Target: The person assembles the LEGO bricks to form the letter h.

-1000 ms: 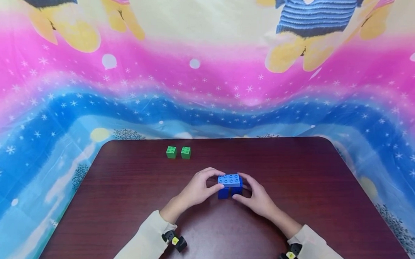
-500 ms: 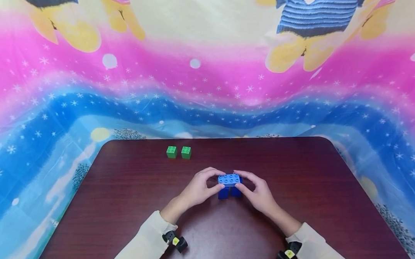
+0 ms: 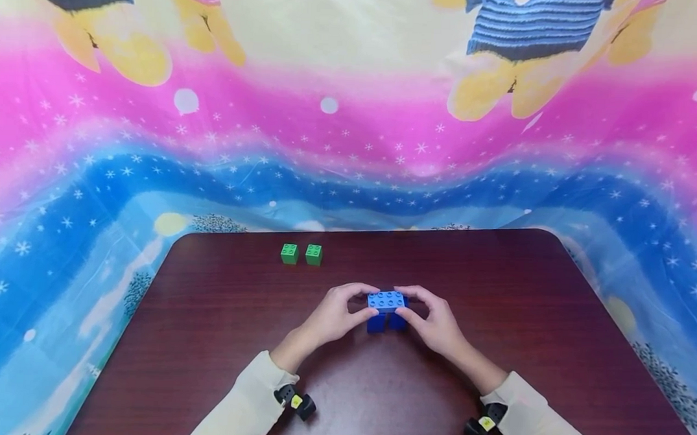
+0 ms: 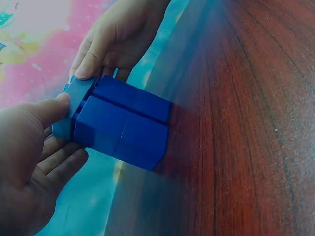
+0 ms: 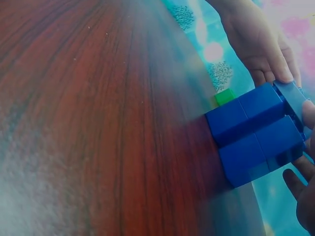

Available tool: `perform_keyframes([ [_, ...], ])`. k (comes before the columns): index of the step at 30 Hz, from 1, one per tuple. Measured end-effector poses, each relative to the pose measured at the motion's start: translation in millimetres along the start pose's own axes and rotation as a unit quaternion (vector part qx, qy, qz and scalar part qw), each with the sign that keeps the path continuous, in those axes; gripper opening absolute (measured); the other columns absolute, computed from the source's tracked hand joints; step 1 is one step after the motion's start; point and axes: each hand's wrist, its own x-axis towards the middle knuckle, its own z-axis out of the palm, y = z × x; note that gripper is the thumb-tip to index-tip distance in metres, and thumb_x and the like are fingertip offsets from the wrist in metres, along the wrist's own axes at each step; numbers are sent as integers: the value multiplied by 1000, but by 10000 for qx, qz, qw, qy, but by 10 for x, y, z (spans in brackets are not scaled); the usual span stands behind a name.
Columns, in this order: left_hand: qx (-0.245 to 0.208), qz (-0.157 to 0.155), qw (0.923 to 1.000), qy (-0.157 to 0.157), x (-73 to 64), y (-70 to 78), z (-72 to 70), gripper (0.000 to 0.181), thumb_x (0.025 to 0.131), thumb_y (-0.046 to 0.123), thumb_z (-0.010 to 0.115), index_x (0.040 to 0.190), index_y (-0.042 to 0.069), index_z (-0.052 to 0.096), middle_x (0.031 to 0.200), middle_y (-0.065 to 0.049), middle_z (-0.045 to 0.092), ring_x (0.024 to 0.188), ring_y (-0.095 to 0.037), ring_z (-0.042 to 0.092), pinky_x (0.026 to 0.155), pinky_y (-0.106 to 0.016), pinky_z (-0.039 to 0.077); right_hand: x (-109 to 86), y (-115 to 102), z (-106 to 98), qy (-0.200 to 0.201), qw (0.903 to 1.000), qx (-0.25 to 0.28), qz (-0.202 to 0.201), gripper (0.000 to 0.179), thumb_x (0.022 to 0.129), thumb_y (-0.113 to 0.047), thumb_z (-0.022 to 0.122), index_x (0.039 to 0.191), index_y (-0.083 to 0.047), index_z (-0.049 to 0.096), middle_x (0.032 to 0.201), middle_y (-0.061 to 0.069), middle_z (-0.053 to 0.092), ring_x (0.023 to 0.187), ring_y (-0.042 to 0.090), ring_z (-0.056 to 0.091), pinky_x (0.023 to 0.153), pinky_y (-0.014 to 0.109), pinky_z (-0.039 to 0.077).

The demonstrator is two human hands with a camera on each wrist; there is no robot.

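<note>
A light blue eight-stud toy brick (image 3: 386, 301) lies across the tops of two dark blue brick columns (image 4: 123, 118), with a thin gap showing beneath it in the left wrist view. Each column is two bricks tall and stands on the table, a narrow slit between them. My left hand (image 3: 335, 313) pinches the left end of the light blue brick, thumb on the near side and fingers behind. At the other end, my right hand (image 3: 437, 322) pinches it in the same way. The far-side fingertips are partly hidden in the head view.
Two green four-stud bricks (image 3: 290, 254) stand side by side near the far edge of the dark red wooden table (image 3: 498, 276). A patterned cloth (image 3: 352, 140) hangs behind and around the table.
My right hand has shifted from beside the right dark blue column up to the light blue brick's right end. My left hand stays at its end, and the bricks hold their place.
</note>
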Motion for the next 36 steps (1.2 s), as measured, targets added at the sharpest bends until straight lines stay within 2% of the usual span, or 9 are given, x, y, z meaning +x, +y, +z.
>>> perform_keyframes([
  [8,25,-6,10000,-5,-4,1,17,38,96,20,73,131,9,66,125,-7,68,108,-17,68,95,-35,56,0,-3,-31,-178,9997,-179,78,41,93,-15,75,131,-4,65,127,6,70,116,25,66,96,53,53],
  [13,153,93,9998,66,-10,-26,29,38,96,21,74,131,11,67,125,-5,68,109,-15,68,94,-32,56,-7,19,-20,-147,9993,-340,-74,41,91,-13,77,130,-8,65,128,5,69,115,24,66,94,52,54],
  [21,129,236,9996,84,0,-53,27,37,95,22,74,130,12,68,125,-6,69,111,-18,68,94,-39,57,1,23,-29,-136,9985,-440,-295,39,89,-12,78,126,-12,67,127,5,70,116,23,66,97,51,53],
  [29,159,363,9992,111,7,-95,35,35,95,23,75,128,13,69,124,-4,70,111,-15,68,94,-35,56,13,36,-43,-213,9976,-550,-358,38,90,-14,78,126,-12,67,127,5,70,115,23,67,100,50,51],
  [36,97,462,9988,93,12,-89,21,35,94,22,76,126,12,70,123,-3,71,112,-16,68,95,-36,56,24,-6,-55,-243,9968,-645,-408,37,88,-12,81,123,-15,68,124,2,71,113,21,67,98,49,53],
])
